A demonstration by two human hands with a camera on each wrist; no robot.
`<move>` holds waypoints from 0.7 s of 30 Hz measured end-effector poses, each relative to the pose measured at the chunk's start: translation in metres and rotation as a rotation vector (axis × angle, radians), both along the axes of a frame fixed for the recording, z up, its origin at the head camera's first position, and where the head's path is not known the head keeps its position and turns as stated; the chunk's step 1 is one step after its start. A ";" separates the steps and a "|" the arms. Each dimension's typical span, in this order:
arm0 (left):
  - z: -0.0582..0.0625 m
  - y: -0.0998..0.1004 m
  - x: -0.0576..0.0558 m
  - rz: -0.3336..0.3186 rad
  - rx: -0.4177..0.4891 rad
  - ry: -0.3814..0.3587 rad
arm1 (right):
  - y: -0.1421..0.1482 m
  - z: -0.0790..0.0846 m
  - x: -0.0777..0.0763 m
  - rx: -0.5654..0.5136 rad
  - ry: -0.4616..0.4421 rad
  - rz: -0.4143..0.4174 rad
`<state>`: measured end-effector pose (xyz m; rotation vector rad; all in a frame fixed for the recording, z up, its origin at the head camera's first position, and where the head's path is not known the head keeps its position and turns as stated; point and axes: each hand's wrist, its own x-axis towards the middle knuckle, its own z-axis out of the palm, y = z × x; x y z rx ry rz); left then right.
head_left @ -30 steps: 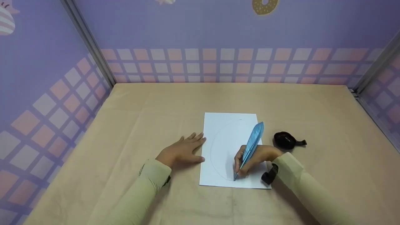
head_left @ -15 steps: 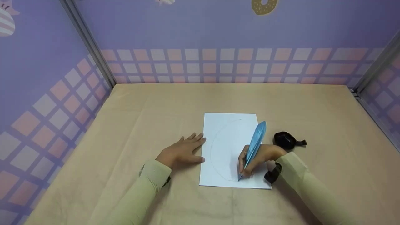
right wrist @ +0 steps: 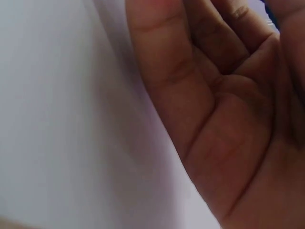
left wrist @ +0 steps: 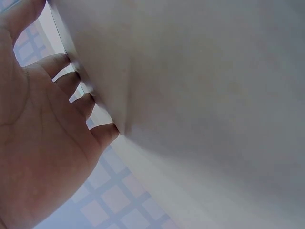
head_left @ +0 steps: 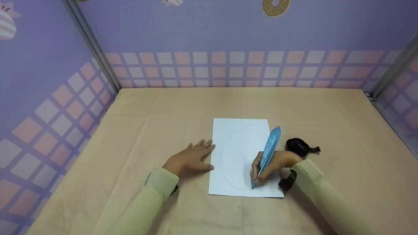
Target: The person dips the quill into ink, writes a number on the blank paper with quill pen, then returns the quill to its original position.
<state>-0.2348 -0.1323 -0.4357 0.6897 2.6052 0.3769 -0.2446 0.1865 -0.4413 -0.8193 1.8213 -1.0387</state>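
In the head view, a white paper [head_left: 240,147], smooth and rectangular, lies flat on the desk [head_left: 147,130], whose beige surface looks like cloth with soft creases. The left hand [head_left: 190,158] rests with its fingers spread apart, their tips at the left edge of the paper. The right hand [head_left: 275,165] has its fingers clamped on a shiny blue feather-shaped pen [head_left: 271,146]; it is tilted, its tip on the paper at the end of a thin curved line [head_left: 220,158]. Near the paper's right side is a glossy, rounded black object [head_left: 297,147] with a short neck.

In the left wrist view, gaps show between the fingers.

In the right wrist view, the fingers are bent beside blurred whiteness.
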 end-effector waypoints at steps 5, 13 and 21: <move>-0.001 -0.001 -0.002 -0.008 -0.009 -0.004 | 0.002 0.000 0.000 -0.016 -0.011 -0.001; -0.001 -0.001 -0.001 -0.007 -0.011 -0.003 | 0.009 0.001 -0.001 0.024 0.017 -0.018; -0.002 0.000 -0.002 -0.004 -0.017 -0.005 | 0.018 0.001 -0.003 -0.027 0.042 -0.007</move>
